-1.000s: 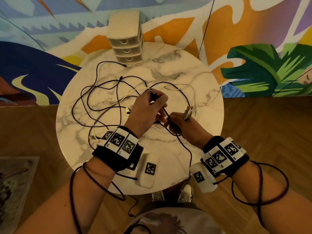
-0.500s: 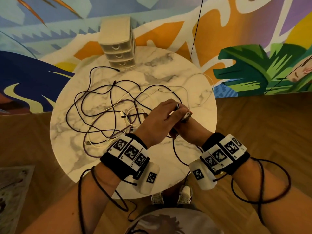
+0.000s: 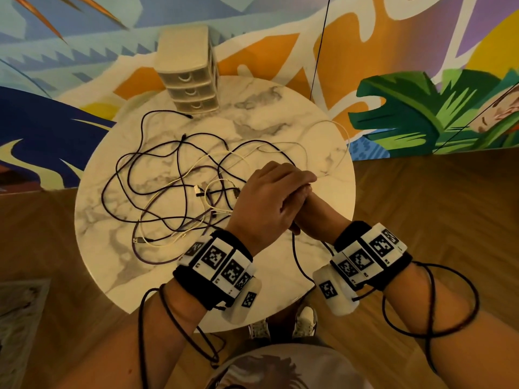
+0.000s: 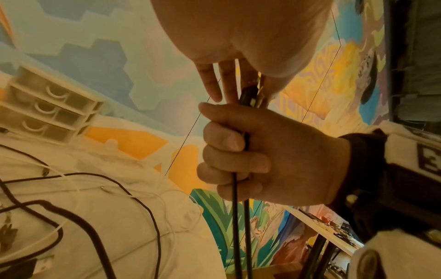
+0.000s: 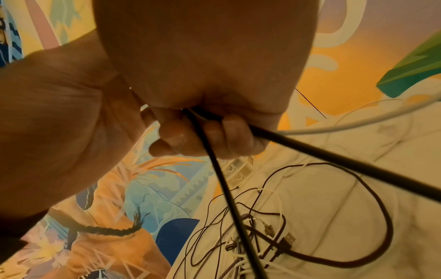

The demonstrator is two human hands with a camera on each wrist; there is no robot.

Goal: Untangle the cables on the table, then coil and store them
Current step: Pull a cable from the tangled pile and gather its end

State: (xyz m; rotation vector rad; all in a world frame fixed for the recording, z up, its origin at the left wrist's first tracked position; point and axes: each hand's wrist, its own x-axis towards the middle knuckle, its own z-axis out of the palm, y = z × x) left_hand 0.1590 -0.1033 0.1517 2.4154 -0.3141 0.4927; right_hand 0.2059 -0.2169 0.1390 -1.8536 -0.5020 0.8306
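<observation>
The right hand gripped a thin black cable in its fist at frame centre; the left hand covered it, fingertips pinching the cable's plug.

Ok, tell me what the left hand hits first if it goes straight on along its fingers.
The right hand: its fist, gripping the black cable, sits just beyond the fingertips of the left hand. Depth is unclear, but they look nearly touching.

A round marble table stands on a wooden floor before a colourful mural wall.
</observation>
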